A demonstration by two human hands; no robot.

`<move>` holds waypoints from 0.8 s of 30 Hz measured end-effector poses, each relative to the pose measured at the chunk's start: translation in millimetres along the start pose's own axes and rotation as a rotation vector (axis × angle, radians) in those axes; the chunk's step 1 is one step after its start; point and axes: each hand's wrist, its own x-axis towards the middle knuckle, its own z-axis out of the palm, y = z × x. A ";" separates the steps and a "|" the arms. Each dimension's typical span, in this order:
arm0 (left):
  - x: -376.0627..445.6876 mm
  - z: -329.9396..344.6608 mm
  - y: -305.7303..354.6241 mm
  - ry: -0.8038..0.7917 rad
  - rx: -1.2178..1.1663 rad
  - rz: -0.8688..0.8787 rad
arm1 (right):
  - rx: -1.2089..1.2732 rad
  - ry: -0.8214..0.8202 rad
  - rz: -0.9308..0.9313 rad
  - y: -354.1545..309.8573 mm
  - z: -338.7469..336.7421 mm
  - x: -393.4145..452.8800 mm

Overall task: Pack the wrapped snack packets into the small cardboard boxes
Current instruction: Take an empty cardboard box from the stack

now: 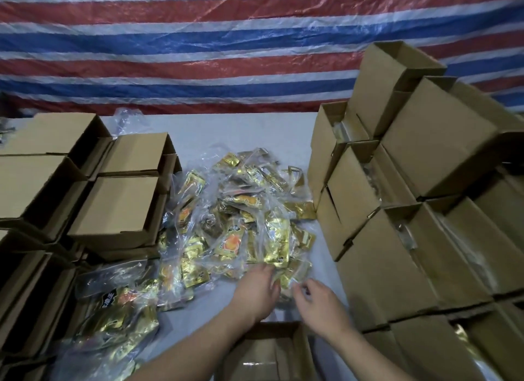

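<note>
A heap of gold snack packets [241, 219] in clear wrapping lies in the middle of the white table. An open small cardboard box [269, 352] stands at the near edge, between my forearms. My left hand [256, 291] rests palm down on the near edge of the heap, its fingertips touching packets. Just to its right, my right hand [317, 301] hovers with fingers curled beside a gold packet [286, 278]. Whether either hand grips a packet is unclear.
Empty open boxes [113, 210] are stacked on the left. Tall stacks of boxes [397, 224] fill the right side. More bagged packets [119, 309] lie at the near left. A striped red, white and blue tarp [198, 40] hangs behind the table.
</note>
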 end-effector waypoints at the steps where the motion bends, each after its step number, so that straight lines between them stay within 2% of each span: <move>1: 12.3 7.7 12.0 -0.062 0.089 -0.004 | 0.034 0.017 0.039 0.5 -4.0 4.3; 5: 46.2 47.0 36.6 -0.325 0.342 -0.169 | 0.110 0.029 0.170 5.6 -11.4 19.7; 8: 56.7 73.6 28.3 -0.359 0.479 -0.263 | 0.113 0.007 0.232 9.5 -9.6 25.8; 13: 65.1 101.0 14.9 -0.364 0.374 -0.443 | 0.143 -0.091 0.341 14.2 -1.0 36.4; 18: 69.0 81.3 16.5 -0.357 0.120 -0.462 | 0.247 -0.066 0.408 16.9 5.4 49.2; 21: 60.8 46.9 22.9 -0.495 -0.115 -0.456 | 0.341 -0.079 0.508 12.0 2.7 56.2; 24: 40.2 15.4 18.9 -0.476 -0.531 -0.513 | 0.731 -0.072 0.641 0.9 0.2 55.9</move>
